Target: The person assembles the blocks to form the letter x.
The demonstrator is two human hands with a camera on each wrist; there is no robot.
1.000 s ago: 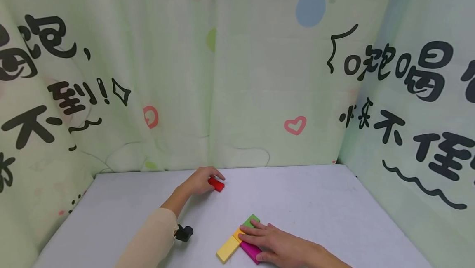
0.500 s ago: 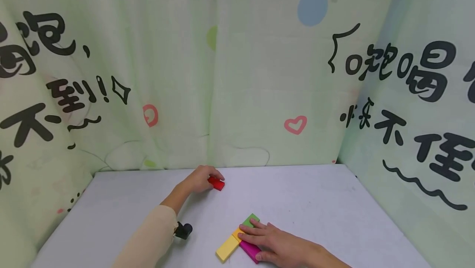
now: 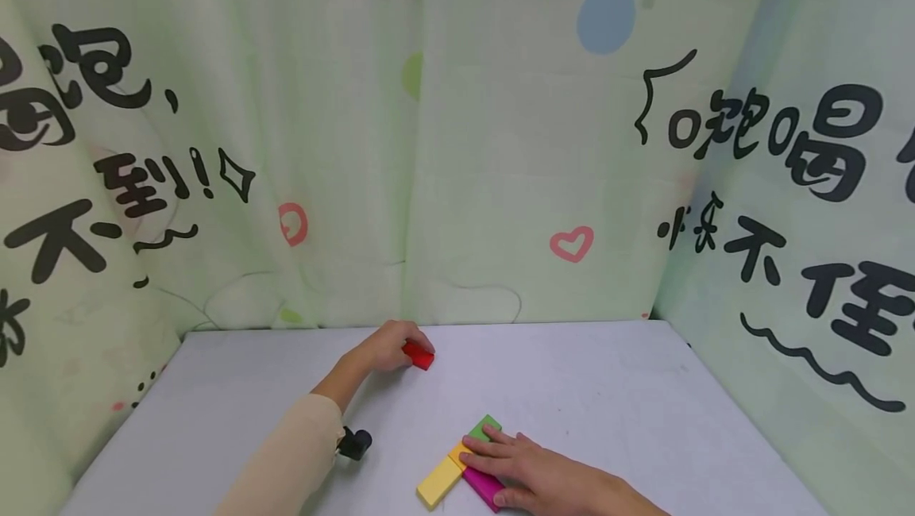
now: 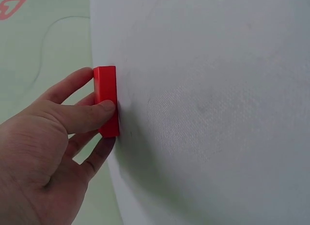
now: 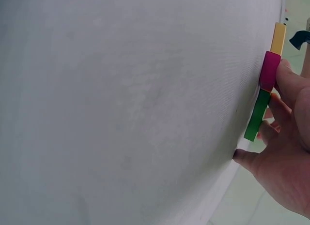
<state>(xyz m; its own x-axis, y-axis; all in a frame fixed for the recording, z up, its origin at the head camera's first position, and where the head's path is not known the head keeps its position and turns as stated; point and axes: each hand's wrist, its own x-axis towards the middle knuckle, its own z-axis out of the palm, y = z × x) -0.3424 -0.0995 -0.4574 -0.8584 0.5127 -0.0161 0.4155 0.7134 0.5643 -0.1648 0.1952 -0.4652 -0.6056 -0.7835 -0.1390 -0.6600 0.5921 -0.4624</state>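
Near the back of the table, my left hand (image 3: pixel 393 347) pinches a red block (image 3: pixel 420 356) between thumb and fingers. In the left wrist view the thumb lies across the face of the red block (image 4: pixel 107 89), which stands on the tabletop. My right hand (image 3: pixel 539 470) rests with spread fingers over a cluster of blocks at the front. A light yellow block (image 3: pixel 439 483) and an orange block (image 3: pixel 459 452) run in line with a green block (image 3: pixel 488 425). A magenta block (image 3: pixel 483 489) branches off toward my right thumb. Fingers partly cover the orange and green ones.
The white tabletop (image 3: pixel 608 389) ends at a pale green printed curtain (image 3: pixel 486 182) at the back and sides. A small black device (image 3: pixel 354 444) sits at my left wrist, by the beige sleeve (image 3: pixel 289 452).
Both hands and the blocks stay essentially where they were. Only the head view shifts slightly.
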